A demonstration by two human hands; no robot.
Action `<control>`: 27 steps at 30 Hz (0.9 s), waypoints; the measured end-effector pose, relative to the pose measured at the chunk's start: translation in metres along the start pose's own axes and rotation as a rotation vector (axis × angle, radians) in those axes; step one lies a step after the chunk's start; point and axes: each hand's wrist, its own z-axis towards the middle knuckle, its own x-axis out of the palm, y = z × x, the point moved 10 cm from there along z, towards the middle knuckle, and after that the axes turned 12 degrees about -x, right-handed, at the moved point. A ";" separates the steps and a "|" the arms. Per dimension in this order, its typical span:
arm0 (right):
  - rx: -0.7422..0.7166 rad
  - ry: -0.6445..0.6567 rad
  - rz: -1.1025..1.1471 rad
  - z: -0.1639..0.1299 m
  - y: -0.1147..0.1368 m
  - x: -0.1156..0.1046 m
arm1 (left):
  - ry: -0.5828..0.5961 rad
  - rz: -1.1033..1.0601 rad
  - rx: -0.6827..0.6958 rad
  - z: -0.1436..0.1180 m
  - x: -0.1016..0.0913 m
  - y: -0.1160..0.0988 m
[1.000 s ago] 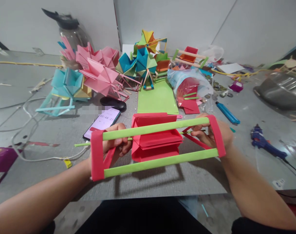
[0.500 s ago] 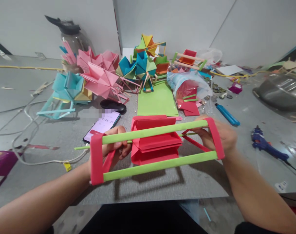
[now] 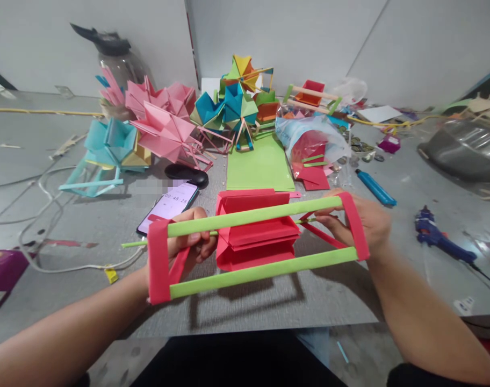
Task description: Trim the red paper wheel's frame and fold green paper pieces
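Paper frame with folded wheel (image 3: pixel 253 236), held above the near edge of the table (image 3: pixel 269 306). The frame consists of two parallel green paper rods, the farther rod (image 3: pixel 253 215) and the nearer rod (image 3: pixel 265 271), joined at each end by a flat red paper band, one at the left end (image 3: pixel 158 263) and one at the right end (image 3: pixel 355 226). Between the rods sits a red folded-paper body of stacked pleats, threaded on a thin green stick (image 3: pixel 148 242) whose tip projects past the left band. Thin red struts run diagonally from the bands toward the stick at both ends.

Left hand (image 3: pixel 191 239): fingers curled closed around the stick and strut just inside the left band. Right hand (image 3: pixel 361 226): fingers closed in a pinch on the stick's right end, with the right band lying across the back of the hand.

A phone (image 3: pixel 168 207) lies on the table beyond the left hand; its screen shows a timer reading 00:48:28. A green paper sheet (image 3: pixel 259 166) lies past the frame toward the far edge, with pink (image 3: pixel 164 129), teal (image 3: pixel 112 142) and blue-green (image 3: pixel 229 107) folded paper wheels behind it. A blue glue gun (image 3: pixel 438 236) lies toward the right edge, and a blue lighter (image 3: pixel 376 187) lies between it and the sheet. No brand marks are legible.
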 end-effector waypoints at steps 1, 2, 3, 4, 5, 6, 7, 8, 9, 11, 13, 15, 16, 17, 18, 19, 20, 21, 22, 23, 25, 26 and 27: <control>-0.013 -0.005 0.003 0.000 0.001 0.000 | 0.001 -0.017 -0.006 -0.001 0.000 0.001; -0.029 -0.009 0.001 0.001 0.002 -0.001 | 0.002 -0.033 -0.013 -0.001 -0.001 0.002; -0.042 -0.008 -0.005 0.001 0.003 0.000 | 0.004 -0.044 -0.015 -0.001 -0.001 0.003; -0.051 -0.005 -0.014 0.002 0.004 0.000 | 0.005 -0.046 -0.013 -0.002 -0.001 0.003; -0.053 -0.004 -0.021 0.002 0.004 0.000 | 0.006 -0.046 -0.008 -0.002 -0.001 0.003; -0.049 -0.001 -0.023 0.002 0.003 0.000 | 0.008 -0.047 -0.003 -0.001 0.000 0.002; -0.040 0.007 -0.022 0.002 0.003 0.001 | 0.009 -0.048 0.003 -0.001 0.000 0.002; -0.028 0.014 -0.019 0.002 0.002 0.001 | 0.011 -0.046 0.006 -0.001 0.000 0.002; -0.019 0.018 -0.013 0.002 0.002 0.002 | 0.013 -0.043 0.006 -0.001 -0.001 0.002; -0.004 0.015 0.000 0.002 0.003 0.001 | 0.015 -0.035 -0.007 -0.001 -0.001 0.003; 0.003 0.000 0.012 0.003 0.004 -0.001 | 0.009 -0.037 -0.025 -0.001 -0.004 0.006; 0.007 -0.004 0.026 0.004 0.005 -0.002 | -0.001 -0.049 -0.034 -0.003 -0.006 0.008; 0.005 -0.007 0.027 0.004 0.006 -0.002 | -0.004 -0.054 -0.035 -0.003 -0.007 0.008; 0.002 -0.009 0.025 0.004 0.006 -0.002 | -0.003 -0.055 -0.035 -0.004 -0.007 0.008; 0.000 -0.013 0.024 0.004 0.006 -0.003 | 0.000 -0.052 -0.038 -0.004 -0.007 0.008; 0.002 -0.017 0.024 0.004 0.006 -0.004 | 0.003 -0.048 -0.041 -0.003 -0.006 0.008; 0.010 -0.018 0.025 0.003 0.005 -0.004 | 0.007 -0.045 -0.042 -0.003 -0.006 0.008; 0.025 -0.016 0.028 0.002 0.003 -0.004 | 0.010 -0.042 -0.038 -0.002 -0.005 0.007; 0.047 -0.007 0.029 0.001 0.001 -0.004 | 0.015 -0.040 -0.029 -0.002 -0.004 0.005; 0.075 0.005 0.024 -0.001 -0.002 -0.003 | 0.020 -0.038 -0.020 -0.001 -0.003 0.004; 0.118 0.022 -0.003 -0.003 -0.006 -0.003 | 0.036 -0.036 -0.004 0.000 0.000 0.002; 0.127 0.027 -0.018 -0.004 -0.007 -0.004 | 0.045 -0.034 0.000 0.000 0.001 0.001; 0.124 0.032 -0.031 -0.005 -0.007 -0.004 | 0.048 -0.035 -0.001 0.000 0.002 0.001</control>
